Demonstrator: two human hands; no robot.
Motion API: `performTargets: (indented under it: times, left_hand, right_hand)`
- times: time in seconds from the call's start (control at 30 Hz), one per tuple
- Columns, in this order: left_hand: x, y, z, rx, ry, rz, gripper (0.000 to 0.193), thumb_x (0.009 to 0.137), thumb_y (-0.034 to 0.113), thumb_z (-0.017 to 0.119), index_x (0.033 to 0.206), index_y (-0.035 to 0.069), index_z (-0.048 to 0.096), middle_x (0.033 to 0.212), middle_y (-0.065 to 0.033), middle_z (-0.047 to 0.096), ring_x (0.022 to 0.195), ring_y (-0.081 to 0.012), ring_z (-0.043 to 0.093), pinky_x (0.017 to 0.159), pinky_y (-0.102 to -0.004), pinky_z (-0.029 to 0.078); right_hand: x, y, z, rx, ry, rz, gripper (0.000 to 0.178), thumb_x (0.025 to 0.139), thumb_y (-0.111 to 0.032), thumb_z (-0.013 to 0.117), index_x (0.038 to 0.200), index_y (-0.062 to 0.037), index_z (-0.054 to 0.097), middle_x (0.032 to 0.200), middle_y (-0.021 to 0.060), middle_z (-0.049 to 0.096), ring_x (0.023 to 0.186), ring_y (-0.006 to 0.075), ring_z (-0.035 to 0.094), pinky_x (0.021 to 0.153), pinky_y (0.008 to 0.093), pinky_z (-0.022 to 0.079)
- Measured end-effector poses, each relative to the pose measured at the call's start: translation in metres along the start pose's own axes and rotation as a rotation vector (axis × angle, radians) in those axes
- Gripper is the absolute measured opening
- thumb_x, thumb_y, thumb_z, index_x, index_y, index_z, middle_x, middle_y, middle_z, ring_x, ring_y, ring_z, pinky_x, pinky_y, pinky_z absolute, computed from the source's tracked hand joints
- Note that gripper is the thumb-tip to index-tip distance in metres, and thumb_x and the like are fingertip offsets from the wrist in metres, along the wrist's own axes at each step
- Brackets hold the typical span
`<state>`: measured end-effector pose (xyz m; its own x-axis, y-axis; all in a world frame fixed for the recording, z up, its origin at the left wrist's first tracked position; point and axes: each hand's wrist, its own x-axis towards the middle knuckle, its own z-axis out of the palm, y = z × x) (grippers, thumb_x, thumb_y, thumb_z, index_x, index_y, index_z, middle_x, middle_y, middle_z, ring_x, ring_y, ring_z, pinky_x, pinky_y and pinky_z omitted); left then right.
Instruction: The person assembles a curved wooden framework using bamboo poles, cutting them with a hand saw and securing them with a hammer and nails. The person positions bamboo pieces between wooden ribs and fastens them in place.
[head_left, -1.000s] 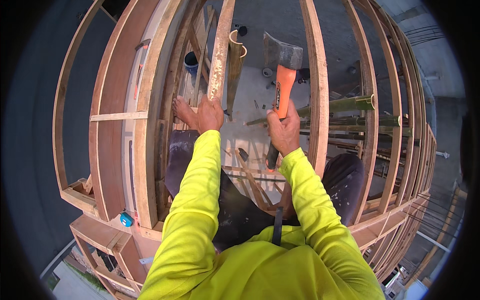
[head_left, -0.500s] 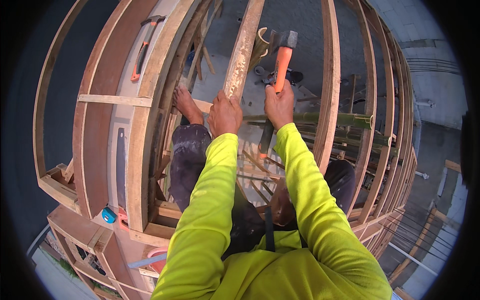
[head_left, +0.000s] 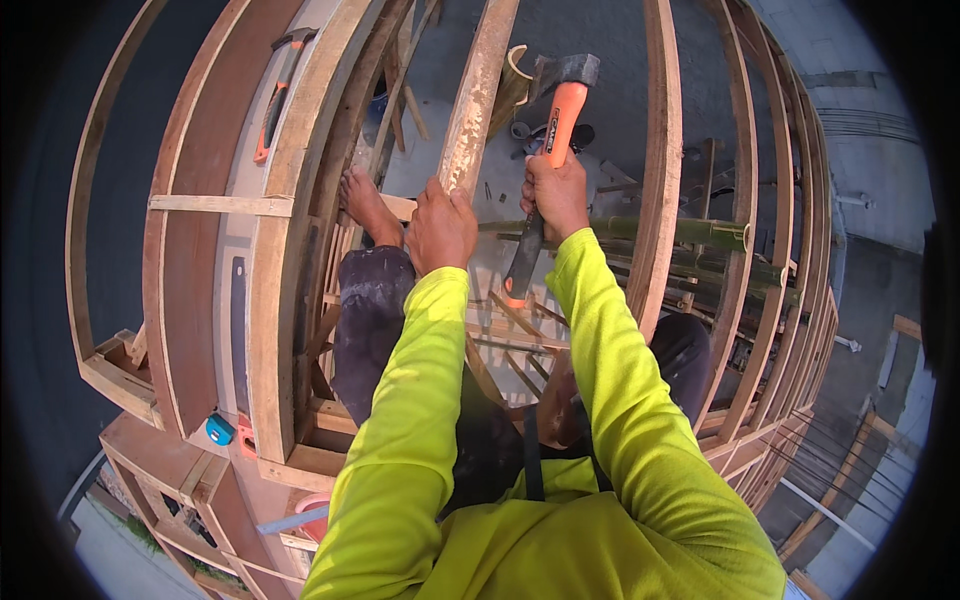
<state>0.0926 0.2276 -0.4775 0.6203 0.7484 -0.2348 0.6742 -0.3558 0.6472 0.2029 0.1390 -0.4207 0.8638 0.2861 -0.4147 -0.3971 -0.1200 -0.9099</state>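
Note:
My left hand (head_left: 442, 228) is wrapped round the near end of a wooden beam (head_left: 478, 95), whose upper face is scarred with pale chipped patches. To the right of it, my right hand (head_left: 556, 190) grips a hatchet (head_left: 566, 112) with an orange and black handle. The dark hatchet head is up, its blade side facing left toward the beam but apart from it. The handle's butt hangs below my fist. My bare foot (head_left: 372, 208) rests on the framing left of my left hand.
On the boards at left lie a claw hammer (head_left: 272, 118), a handsaw (head_left: 240, 325) and a teal tape measure (head_left: 219, 430). More wooden beams (head_left: 657, 160) run along the right. Green bamboo poles (head_left: 690, 234) cross below, over a drop to a grey floor with scattered objects.
The hatchet has tilted a little, its butt swinging left, and my right hand has turned with it. My left hand keeps its hold on the beam. The view has shifted slightly.

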Motion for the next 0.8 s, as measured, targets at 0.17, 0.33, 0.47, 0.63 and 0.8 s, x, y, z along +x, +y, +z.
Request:
performTargets:
  times: [0.17, 0.33, 0.47, 0.63, 0.8]
  left_hand:
    - [-0.001, 0.003, -0.003, 0.012, -0.013, 0.013, 0.043, 0.095, 0.031, 0.05, 0.125, 0.0, 0.052, 0.117, -0.0236, 0.063, 0.104, -0.0433, 0.062, 0.086, -0.053, 0.048]
    - [0.0, -0.001, -0.001, 0.025, -0.001, 0.018, 0.045, 0.095, 0.032, 0.049, 0.127, 0.0, 0.052, 0.117, -0.0245, 0.062, 0.105, -0.0437, 0.062, 0.087, -0.0537, 0.048]
    - [-0.001, 0.004, -0.002, 0.014, -0.021, 0.002, 0.045, 0.096, 0.032, 0.048, 0.128, 0.0, 0.051, 0.118, -0.0252, 0.062, 0.105, -0.044, 0.062, 0.088, -0.054, 0.048]
    - [0.002, 0.003, -0.002, 0.027, -0.054, -0.004, 0.046, 0.096, 0.032, 0.049, 0.128, 0.0, 0.051, 0.118, -0.0248, 0.062, 0.104, -0.0433, 0.062, 0.087, -0.0534, 0.048]
    - [-0.005, 0.001, -0.003, 0.031, -0.057, -0.02, 0.046, 0.096, 0.032, 0.049, 0.129, -0.001, 0.051, 0.119, -0.0247, 0.062, 0.104, -0.0429, 0.062, 0.087, -0.0529, 0.049]
  right_hand:
    - [-0.02, -0.019, -0.011, 0.17, 0.011, -0.012, 0.012, 0.09, -0.005, 0.055, 0.094, -0.0095, 0.045, 0.067, 0.0002, 0.044, 0.048, 0.0092, 0.042, 0.04, 0.0281, 0.038]
    - [-0.016, -0.006, -0.01, -0.109, 0.089, -0.357, 0.007, 0.086, -0.003, 0.055, 0.09, -0.0039, 0.05, 0.069, 0.0022, 0.051, 0.054, 0.0104, 0.047, 0.05, 0.0279, 0.042]
    - [0.005, 0.016, -0.017, -0.28, 0.087, -0.338, 0.011, 0.085, -0.007, 0.056, 0.093, -0.0019, 0.052, 0.069, 0.0047, 0.052, 0.057, 0.0134, 0.049, 0.055, 0.03, 0.043]
    - [0.012, 0.023, -0.012, -0.344, 0.091, -0.386, 0.01, 0.086, -0.007, 0.056, 0.093, -0.0042, 0.049, 0.065, 0.0035, 0.049, 0.05, 0.0124, 0.047, 0.047, 0.0295, 0.04]
    - [0.009, 0.023, -0.007, -0.34, 0.172, -0.368, 0.015, 0.081, -0.009, 0.058, 0.091, 0.0015, 0.053, 0.072, 0.0118, 0.054, 0.069, 0.0209, 0.055, 0.068, 0.0361, 0.047]
